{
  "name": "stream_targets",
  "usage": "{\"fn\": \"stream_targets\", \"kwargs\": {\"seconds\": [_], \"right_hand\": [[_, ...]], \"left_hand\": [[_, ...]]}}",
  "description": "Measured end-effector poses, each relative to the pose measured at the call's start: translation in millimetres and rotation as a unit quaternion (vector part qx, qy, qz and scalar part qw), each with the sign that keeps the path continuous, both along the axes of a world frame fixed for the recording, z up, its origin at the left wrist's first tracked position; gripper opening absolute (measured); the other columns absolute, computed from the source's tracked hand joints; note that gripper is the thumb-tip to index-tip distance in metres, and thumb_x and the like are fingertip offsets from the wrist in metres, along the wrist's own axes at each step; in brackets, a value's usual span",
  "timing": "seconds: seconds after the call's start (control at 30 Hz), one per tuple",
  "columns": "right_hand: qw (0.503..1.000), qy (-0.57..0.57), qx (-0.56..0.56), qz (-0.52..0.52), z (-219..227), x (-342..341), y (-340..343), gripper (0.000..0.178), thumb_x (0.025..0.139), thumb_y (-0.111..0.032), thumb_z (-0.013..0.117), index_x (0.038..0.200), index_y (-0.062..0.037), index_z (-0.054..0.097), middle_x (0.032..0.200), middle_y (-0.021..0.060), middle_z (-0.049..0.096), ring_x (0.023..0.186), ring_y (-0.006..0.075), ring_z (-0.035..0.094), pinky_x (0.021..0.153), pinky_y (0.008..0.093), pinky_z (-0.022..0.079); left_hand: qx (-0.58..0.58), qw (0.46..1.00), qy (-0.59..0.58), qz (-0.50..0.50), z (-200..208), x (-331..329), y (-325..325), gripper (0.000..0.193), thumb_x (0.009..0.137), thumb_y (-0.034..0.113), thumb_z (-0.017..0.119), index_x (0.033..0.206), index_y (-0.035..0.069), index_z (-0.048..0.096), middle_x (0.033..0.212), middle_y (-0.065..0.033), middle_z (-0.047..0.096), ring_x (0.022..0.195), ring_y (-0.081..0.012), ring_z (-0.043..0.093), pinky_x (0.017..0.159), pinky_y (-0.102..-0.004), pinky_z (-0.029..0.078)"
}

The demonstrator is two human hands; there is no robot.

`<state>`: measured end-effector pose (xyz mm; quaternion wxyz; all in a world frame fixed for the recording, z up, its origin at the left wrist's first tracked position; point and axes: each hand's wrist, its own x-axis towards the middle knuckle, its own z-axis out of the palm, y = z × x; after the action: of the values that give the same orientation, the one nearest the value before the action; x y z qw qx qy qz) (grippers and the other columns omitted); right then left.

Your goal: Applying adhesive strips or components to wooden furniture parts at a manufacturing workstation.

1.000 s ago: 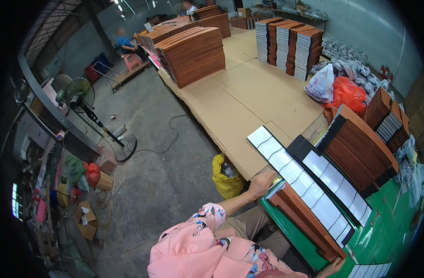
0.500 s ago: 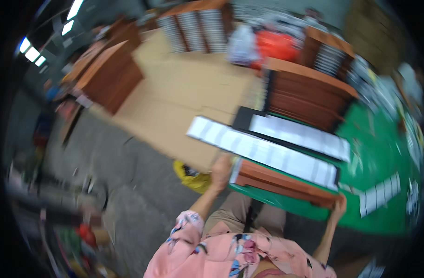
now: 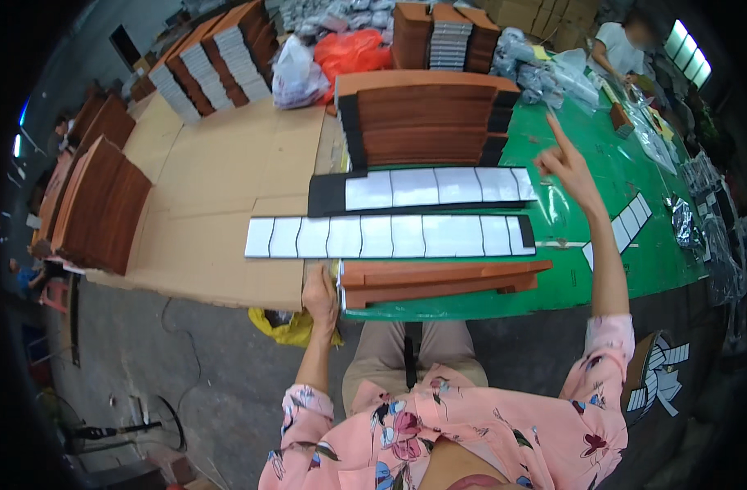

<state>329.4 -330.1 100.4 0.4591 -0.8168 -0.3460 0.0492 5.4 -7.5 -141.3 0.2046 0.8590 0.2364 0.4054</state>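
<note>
Head view: you face a broad worktop with a green cover (image 3: 565, 282) on the right and brown cardboard (image 3: 234, 171) on the left; the join between them could catch an edge, so lift rather than drag across it.
Brown stack (image 3: 426, 122): curved panels with black ends stand at the back of the green side; keep your sleeve and elbow clear, as a knock might shift them.
Long white strip (image 3: 373, 237): it bridges cardboard and green, with dark cross lines; best kept flat and parallel to the front edge.
Shorter white strip (image 3: 439, 188): it lies on a black piece, just in front of the stack; avoid pushing it back.
Reddish-brown piece (image 3: 439, 279): it lies along the front edge, in front of the long strip; being narrow, it probably handles best supported near both ends.
Right hand (image 3: 568, 167): raised over the green, index finger stretched, the others loosely bent, nothing visible in it.
Left hand (image 3: 319, 296): curled at the front edge, just beside the piece's left end; whether it grips anything, you cannot tell.
</note>
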Motion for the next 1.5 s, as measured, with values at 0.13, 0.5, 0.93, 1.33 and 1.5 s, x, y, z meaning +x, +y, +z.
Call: {"fn": "stream_targets", "kwargs": {"seconds": [0.13,0.5,0.93,1.33,1.5], "right_hand": [[0.998,0.014,-0.054,-0.036,23,17,43,0.065,0.088,-0.013,0.052,0.144,-0.0121,0.020,0.078,0.0079,0.060,0.069,0.0140,0.060,0.070,0.0286,0.052],[0.825,-0.169,-0.431,0.324,-58,-53,197,0.016,0.080,-0.013,0.056,0.088,-0.0030,0.065,0.084,0.0154,0.064,0.084,0.0320,0.062,0.073,0.0412,0.048],[0.911,-0.305,-0.208,0.181,-160,-8,299,0.012,0.074,-0.009,0.060,0.083,-0.0020,0.060,0.087,0.0137,0.058,0.086,0.0309,0.058,0.072,0.0402,0.051],[0.832,-0.455,-0.217,0.231,-172,-12,288,0.008,0.071,-0.002,0.052,0.079,-0.0030,0.051,0.078,0.0116,0.055,0.077,0.0275,0.059,0.061,0.0357,0.052],[0.794,-0.503,-0.233,0.250,-171,-22,299,0.006,0.071,-0.001,0.052,0.073,-0.0046,0.049,0.072,0.0107,0.053,0.073,0.0259,0.058,0.056,0.0339,0.051]], "left_hand": [[-0.031,0.999,-0.009,-0.020,7,24,-7,0.018,0.085,0.005,0.053,0.102,0.001,0.059,0.087,-0.0193,0.062,0.078,-0.0352,0.061,0.067,-0.0403,0.048],[-0.370,0.926,0.017,-0.070,29,1,12,0.016,0.088,0.005,0.050,0.101,-0.001,0.057,0.082,-0.0090,0.061,0.072,-0.0175,0.058,0.066,-0.0283,0.046],[0.104,0.976,0.086,-0.171,58,139,55,0.018,0.076,0.007,0.062,0.094,0.008,0.061,0.101,-0.0036,0.057,0.094,-0.0212,0.052,0.075,-0.0361,0.037],[0.137,0.982,0.037,-0.125,22,139,46,0.009,0.069,0.015,0.057,0.076,0.011,0.055,0.077,-0.0013,0.050,0.074,-0.0185,0.050,0.065,-0.0341,0.036],[0.131,0.984,0.038,-0.118,30,120,50,0.010,0.070,0.014,0.055,0.080,0.010,0.056,0.084,0.0001,0.051,0.077,-0.0159,0.048,0.068,-0.0306,0.035]]}}
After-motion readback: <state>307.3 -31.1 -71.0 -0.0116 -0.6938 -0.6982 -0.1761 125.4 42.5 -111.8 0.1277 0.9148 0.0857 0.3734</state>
